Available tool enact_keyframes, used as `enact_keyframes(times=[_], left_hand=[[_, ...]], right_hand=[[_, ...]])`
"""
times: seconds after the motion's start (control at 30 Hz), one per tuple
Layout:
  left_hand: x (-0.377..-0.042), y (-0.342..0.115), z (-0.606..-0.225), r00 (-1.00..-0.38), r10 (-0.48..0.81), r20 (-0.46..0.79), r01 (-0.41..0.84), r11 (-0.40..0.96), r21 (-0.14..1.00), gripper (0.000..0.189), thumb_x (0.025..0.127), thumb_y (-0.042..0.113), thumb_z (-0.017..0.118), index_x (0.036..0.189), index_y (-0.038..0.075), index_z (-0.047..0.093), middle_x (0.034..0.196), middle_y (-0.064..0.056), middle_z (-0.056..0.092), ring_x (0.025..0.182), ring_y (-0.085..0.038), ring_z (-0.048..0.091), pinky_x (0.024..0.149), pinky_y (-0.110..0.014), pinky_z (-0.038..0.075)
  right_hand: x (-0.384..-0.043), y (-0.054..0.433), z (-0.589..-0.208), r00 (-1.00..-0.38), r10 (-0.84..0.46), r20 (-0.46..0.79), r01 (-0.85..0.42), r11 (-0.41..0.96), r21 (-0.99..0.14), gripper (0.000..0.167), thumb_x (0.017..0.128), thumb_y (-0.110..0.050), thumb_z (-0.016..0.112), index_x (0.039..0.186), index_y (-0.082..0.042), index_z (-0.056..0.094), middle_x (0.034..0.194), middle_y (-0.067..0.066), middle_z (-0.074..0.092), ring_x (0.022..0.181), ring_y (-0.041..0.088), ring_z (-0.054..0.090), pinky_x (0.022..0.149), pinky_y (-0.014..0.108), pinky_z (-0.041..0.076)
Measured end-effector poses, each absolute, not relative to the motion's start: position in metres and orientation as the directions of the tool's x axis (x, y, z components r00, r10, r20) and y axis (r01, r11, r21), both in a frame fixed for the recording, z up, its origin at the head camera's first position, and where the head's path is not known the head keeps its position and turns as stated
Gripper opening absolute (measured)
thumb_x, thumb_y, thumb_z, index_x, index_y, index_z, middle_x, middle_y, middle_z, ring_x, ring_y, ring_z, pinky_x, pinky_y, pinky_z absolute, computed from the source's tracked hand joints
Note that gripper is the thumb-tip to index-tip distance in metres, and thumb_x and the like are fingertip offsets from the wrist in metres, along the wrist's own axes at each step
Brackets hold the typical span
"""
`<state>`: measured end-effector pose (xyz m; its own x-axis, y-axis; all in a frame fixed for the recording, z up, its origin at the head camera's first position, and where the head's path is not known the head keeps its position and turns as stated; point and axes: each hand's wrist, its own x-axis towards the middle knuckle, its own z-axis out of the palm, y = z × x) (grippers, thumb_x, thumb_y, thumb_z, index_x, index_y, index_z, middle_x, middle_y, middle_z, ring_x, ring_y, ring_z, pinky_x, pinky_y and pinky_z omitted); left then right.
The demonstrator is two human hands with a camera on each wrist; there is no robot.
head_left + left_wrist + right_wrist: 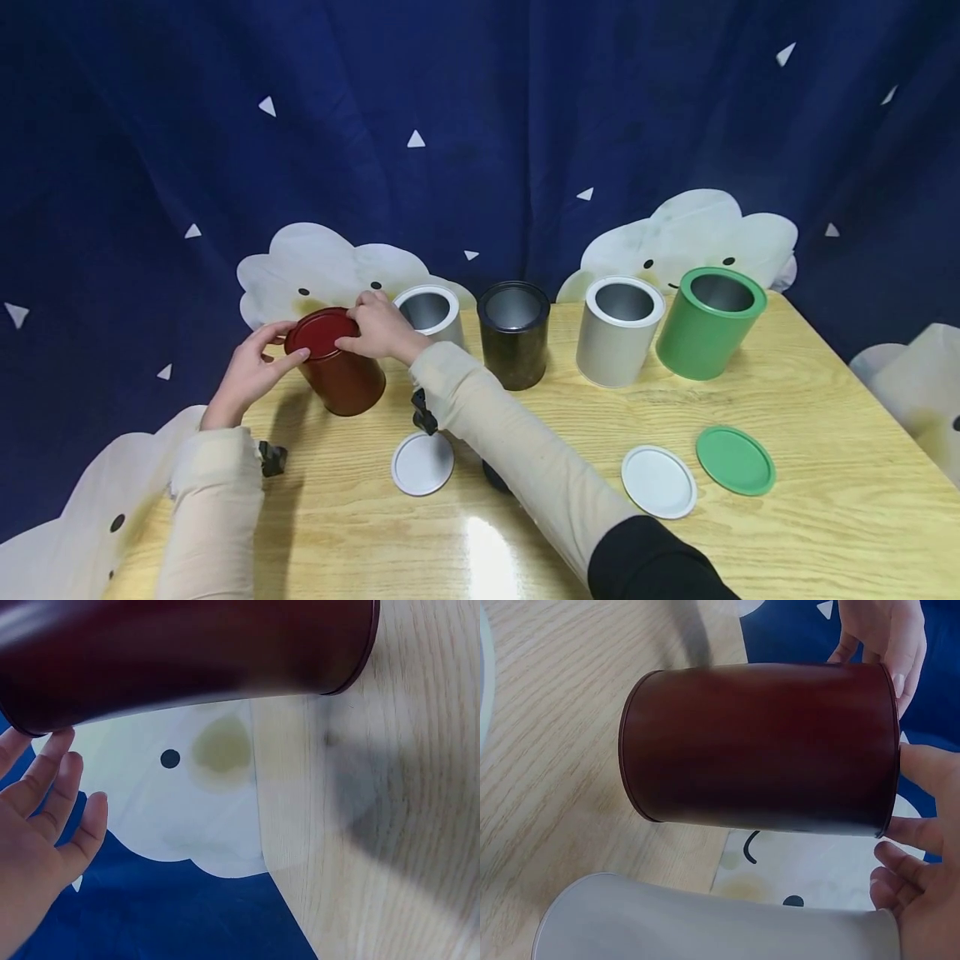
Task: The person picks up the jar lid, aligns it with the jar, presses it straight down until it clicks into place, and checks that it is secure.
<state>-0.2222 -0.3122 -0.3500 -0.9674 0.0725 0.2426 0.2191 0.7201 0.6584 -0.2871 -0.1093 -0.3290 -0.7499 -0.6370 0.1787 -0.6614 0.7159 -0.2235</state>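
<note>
A dark red can stands at the left of the row, its red lid lying in the top opening. On its left side my left hand holds the rim, thumb at the front edge and fingers round the far side. From the right, my right hand grips the opposite part of the rim, with its thumb over the lid. In the left wrist view, fingertips touch the can's upper end while the other fingers are loosely bent. The right wrist view shows both hands at the can's top end.
Lidless white, black, grey-white and green cans stand to the right. In front lie a white lid, another white lid and a green lid. My right forearm mostly covers a black lid.
</note>
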Motion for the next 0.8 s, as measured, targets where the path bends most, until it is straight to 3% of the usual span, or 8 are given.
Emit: enact_keyframes(times=[0.8], left_hand=[[-0.2245, -0.3136, -0.3479, -0.977, 0.077, 0.198, 0.189, 0.740, 0.645, 0.049, 0.086, 0.026, 0.062, 0.123, -0.003, 0.048, 0.113, -0.024, 0.051, 0.105, -0.037, 0.040, 0.074, -0.039, 0.035]], right_hand=[[-0.2840, -0.1121, -0.3265, -0.762, -0.630, 0.152, -0.648, 0.742, -0.172, 0.043, 0.086, -0.043, 0.057, 0.113, -0.011, 0.065, 0.112, 0.004, 0.053, 0.103, 0.016, 0.041, 0.086, 0.024, 0.035]])
